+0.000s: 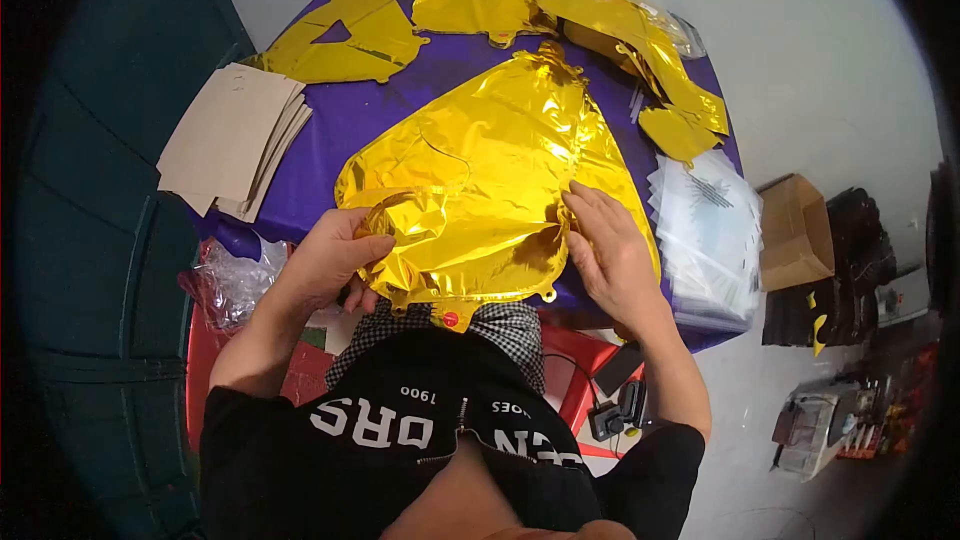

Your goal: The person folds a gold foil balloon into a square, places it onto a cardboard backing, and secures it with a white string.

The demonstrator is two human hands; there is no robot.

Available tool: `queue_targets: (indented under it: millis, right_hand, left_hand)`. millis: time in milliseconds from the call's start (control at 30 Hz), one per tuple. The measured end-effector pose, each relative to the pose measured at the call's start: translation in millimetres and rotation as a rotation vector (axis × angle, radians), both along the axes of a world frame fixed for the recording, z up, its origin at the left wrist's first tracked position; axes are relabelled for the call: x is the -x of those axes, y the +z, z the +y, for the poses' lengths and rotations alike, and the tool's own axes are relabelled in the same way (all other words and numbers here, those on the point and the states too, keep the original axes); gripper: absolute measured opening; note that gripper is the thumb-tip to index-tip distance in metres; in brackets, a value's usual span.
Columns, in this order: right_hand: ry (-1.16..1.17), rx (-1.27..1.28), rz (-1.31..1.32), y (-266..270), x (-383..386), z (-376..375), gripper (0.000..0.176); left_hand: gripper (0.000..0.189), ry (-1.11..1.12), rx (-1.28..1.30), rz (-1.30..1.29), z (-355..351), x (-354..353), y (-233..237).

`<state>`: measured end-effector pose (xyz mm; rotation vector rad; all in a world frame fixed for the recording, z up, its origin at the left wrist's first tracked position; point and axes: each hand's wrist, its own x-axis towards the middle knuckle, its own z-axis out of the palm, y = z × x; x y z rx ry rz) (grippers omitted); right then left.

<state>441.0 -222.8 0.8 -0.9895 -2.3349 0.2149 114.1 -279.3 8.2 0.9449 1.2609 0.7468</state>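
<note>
Gap between cardboard stack [222, 130] and gold foil [500, 150]

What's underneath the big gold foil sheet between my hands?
Purple tablecloth shows along the sides of the foil sheet, and checked fabric past its near edge. Whatever lies beneath its middle is covered and can't be seen.

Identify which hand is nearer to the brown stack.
Left. The left hand is right of the brown stack; the right hand is farther right, across the gold foil.
</note>
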Motion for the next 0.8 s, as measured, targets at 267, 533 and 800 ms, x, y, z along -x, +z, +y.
queue_targets:
  millis: [267,533,800]
  right_hand:
    - [0.091,-0.043,-0.148,-3.4,32.8,18.1,0.064]
    - [0.097,-0.088,-0.219,-14.2,58.2,40.2,0.070]
    - [0.099,-0.093,-0.255,-20.9,63.7,46.4,0.072]
  left_hand:
    - [0.025,-0.007,-0.033,-0.028,0.7,-1.1,-1.1]
    - [0.030,-0.022,-0.013,-0.055,1.2,2.0,0.7]
    - [0.032,-0.041,-0.015,-0.051,2.6,6.0,0.4]
